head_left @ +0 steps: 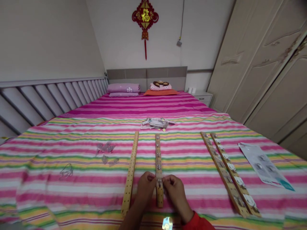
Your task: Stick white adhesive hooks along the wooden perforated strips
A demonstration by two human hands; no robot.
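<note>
My red-sleeved right hand [176, 193] and bare left hand [145, 188], fingers [168, 182] pressed together, pinch a small silver fitting [159, 183] on the narrow wooden strip [158, 159] on the pink-striped bedsheet [72, 195], steadying it.

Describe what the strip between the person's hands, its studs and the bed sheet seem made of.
The strip looks like plain pale wood: matte tan surface. The small studs along it look like metal, from their glint. The striped sheet looks like matte woven cloth, perhaps cotton; fibre unclear.
</note>
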